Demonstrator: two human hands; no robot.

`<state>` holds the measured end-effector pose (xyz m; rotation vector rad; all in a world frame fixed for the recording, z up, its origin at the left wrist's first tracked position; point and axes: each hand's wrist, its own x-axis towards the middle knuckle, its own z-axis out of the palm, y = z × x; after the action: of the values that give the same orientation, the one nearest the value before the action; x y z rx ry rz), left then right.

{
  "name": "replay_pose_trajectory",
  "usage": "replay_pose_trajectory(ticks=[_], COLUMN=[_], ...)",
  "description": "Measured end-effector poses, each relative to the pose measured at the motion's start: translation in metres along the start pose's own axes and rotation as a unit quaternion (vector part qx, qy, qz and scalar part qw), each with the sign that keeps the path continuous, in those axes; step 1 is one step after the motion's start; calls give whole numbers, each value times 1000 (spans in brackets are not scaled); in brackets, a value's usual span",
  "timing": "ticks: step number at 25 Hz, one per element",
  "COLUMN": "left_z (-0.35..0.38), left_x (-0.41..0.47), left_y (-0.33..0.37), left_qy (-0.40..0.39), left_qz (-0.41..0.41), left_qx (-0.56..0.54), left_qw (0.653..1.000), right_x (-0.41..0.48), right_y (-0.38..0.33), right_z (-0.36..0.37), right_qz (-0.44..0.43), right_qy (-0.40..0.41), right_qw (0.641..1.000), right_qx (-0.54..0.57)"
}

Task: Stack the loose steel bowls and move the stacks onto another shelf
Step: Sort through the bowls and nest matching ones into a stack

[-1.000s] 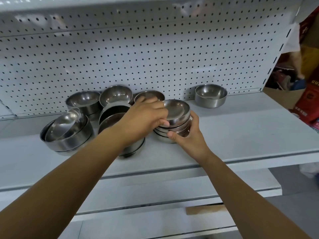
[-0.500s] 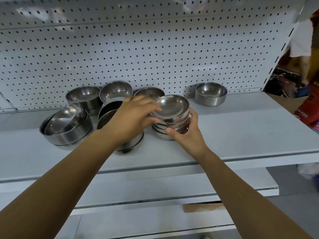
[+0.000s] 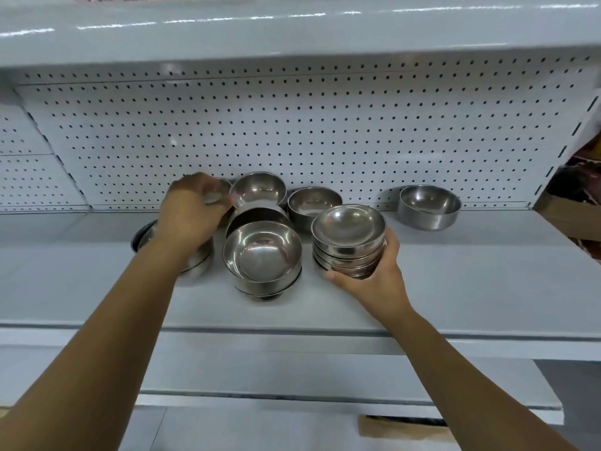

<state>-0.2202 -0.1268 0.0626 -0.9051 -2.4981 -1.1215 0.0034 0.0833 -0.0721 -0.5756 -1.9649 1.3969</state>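
Note:
My right hand grips a stack of small steel bowls from the right side, on the grey shelf. My left hand reaches to the back left, its fingers curled round the rim of a blurred steel bowl. Between the hands stands a stack of larger bowls. Behind it a tilted bowl leans on another. One bowl sits at the back, and a lone bowl stands far right. Under my left wrist more nested bowls are partly hidden.
A white pegboard closes the back of the shelf. An upper shelf hangs overhead and a lower shelf juts out below. A cardboard box lies past the right upright.
My left hand left the small stack and moved back and left to the rear bowl. My right hand kept its hold on the stack. The camera tilted up.

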Motion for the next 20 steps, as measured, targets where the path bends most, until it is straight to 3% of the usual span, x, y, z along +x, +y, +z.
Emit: replay_pose_trajectory(ticks=[4,7,17,20], left_z=[3,5,8,8], left_x=[-26,-39,-46,-45], left_y=[-32,-54,-52,-34], left_qy=[89,112,131,152], left_qz=[-99,-140,-100,-42], left_qx=[150,134,18,6], left_qw=[980,975,986,987], right_x=[-3,-4,-10,-10], right_y=[-2,-5,-8,-8], right_z=[-1,-1,-1,-1], right_qz=[0,-2,-5,-6], right_qy=[-8,-18,-19,-22], right_qw=[1000,1000,1000,1000], right_qx=[-9,-6,-12,-6])
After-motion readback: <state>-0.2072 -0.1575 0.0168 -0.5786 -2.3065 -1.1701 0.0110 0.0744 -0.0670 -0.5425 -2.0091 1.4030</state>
